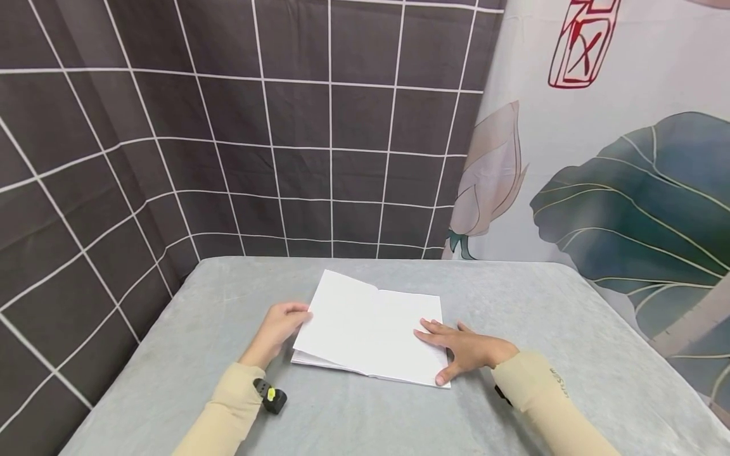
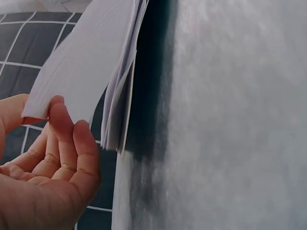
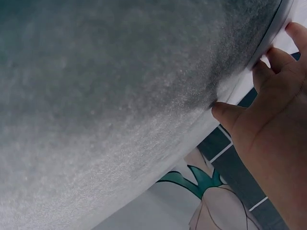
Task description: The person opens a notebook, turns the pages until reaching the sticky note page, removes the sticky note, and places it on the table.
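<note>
A white notebook (image 1: pixel 371 329) lies spread on the table with blank pages facing up. At its left edge my left hand (image 1: pixel 284 326) pinches a lifted page (image 2: pixel 81 62) between thumb and fingers. Below that page the remaining sheets and the cover (image 2: pixel 127 105) show in the left wrist view. My right hand (image 1: pixel 463 347) rests with spread fingers on the right-hand page, its thumb at the lower right corner. In the right wrist view the right hand's fingers (image 3: pixel 280 60) reach over the notebook's edge (image 3: pixel 271 36).
A grey cloth covers the table (image 1: pixel 228 285). Behind it hangs a dark curtain (image 1: pixel 296 114) with white grid lines, and to the right a pale curtain (image 1: pixel 513 221) with a lotus print. A black device (image 1: pixel 274 399) is strapped to the left wrist.
</note>
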{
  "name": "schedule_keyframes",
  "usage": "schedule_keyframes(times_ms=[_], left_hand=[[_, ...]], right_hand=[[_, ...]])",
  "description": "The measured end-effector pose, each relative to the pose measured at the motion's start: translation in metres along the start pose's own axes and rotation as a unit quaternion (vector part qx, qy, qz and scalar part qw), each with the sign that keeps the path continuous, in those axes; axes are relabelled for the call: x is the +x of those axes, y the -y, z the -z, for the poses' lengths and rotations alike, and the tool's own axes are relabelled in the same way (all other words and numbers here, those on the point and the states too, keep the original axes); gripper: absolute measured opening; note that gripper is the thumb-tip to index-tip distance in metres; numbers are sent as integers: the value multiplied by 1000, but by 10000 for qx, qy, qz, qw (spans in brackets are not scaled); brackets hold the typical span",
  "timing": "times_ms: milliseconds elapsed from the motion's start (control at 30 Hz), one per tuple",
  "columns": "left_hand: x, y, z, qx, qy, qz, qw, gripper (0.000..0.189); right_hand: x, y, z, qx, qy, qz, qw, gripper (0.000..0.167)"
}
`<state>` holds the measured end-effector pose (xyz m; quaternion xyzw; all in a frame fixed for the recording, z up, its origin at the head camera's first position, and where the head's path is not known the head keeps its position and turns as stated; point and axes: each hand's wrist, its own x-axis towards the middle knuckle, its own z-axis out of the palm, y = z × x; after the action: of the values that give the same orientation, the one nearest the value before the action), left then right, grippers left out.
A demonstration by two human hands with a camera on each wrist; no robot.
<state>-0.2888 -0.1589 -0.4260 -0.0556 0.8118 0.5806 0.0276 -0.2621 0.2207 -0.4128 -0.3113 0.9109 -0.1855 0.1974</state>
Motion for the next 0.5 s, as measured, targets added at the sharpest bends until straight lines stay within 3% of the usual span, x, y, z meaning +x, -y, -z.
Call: schedule_keyframes(times_ms=[500], left_hand=[[0, 9, 6, 298, 369, 320, 9984, 29]], right_hand=[[-1, -1, -1, 6, -51, 62, 10000, 102]])
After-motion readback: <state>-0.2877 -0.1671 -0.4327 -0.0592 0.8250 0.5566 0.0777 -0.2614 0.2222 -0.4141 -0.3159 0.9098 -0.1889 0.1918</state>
